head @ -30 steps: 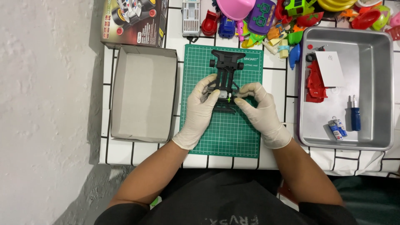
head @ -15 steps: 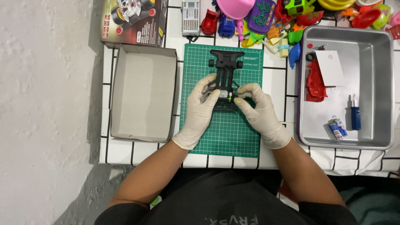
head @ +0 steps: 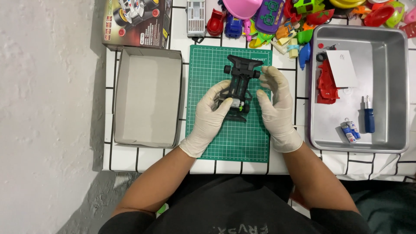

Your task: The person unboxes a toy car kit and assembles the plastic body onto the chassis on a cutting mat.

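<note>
A black toy car chassis [head: 239,84] with small wheels lies lengthwise on a green cutting mat [head: 229,138]. Both hands wear pale gloves. My left hand [head: 211,113] grips the chassis at its near left side, fingers curled against it. My right hand [head: 274,102] is just right of the chassis, fingers spread; the fingertips hover by the front right wheel and hold nothing.
An open cardboard box [head: 147,97] sits left of the mat, a printed toy box [head: 136,21] behind it. A metal tray [head: 390,143] on the right holds red car parts [head: 326,84], a white card, a blue screwdriver [head: 368,115] and small batteries. Colourful toys [head: 281,17] crowd the back edge.
My right hand has let go of the chassis's near end and moved up and to the right, opening its fingers. My left hand keeps its hold.
</note>
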